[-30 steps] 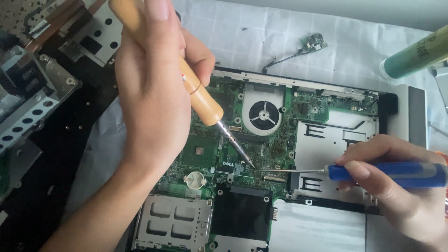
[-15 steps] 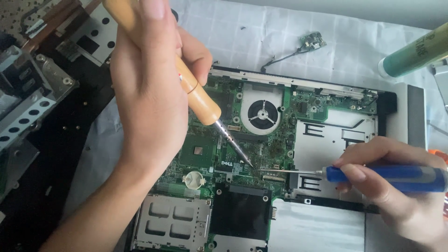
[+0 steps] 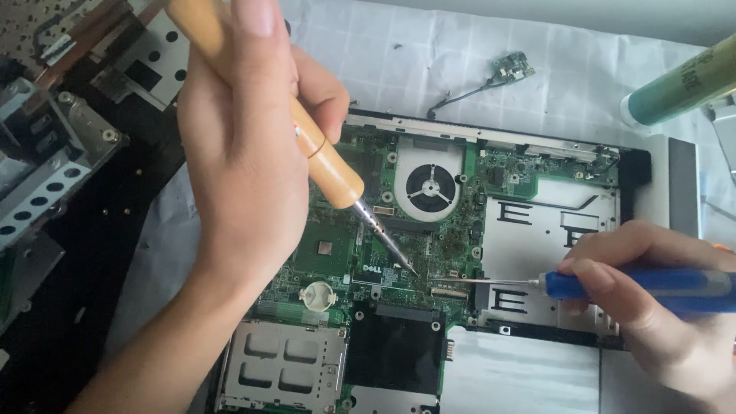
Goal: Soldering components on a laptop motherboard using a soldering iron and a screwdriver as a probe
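An opened laptop chassis point(image 3: 652, 176) fills the middle, lying under both hands on a white creased cloth point(image 3: 429, 61). Its green motherboard point(image 3: 429, 238) sits directly below the left hand's fingers, with a bare silver metal plate point(image 3: 537, 253) just left of the right hand's knuckles.

The left hand point(image 3: 245, 153) comes in from the lower left, its fingers wrapped tight around the wooden handle of a soldering iron point(image 3: 326, 165). The iron slants down and to the right from that hand, and its metal tip rests on the board near a small white connector point(image 3: 451, 291).

The right hand point(image 3: 652, 299) enters from the lower right edge, fingers pinched closed on a blue-handled screwdriver point(image 3: 652, 285). Its thin shaft runs level to the left from the fingertips, ending just beside the iron's tip at the same connector.

Above and between the two hands is the round cooling fan point(image 3: 429, 186). Below the left wrist lies a silver card slot cage point(image 3: 280, 368), and just right of that a black square cover point(image 3: 395, 349). Under the left palm's edge sits a round coin cell battery point(image 3: 317, 295).

Left of the left forearm lie removed metal brackets point(image 3: 54, 176) on a dark surface. Well above the right hand rests a green tube point(image 3: 682, 88), and further left a small loose circuit board point(image 3: 512, 67) with a wire.
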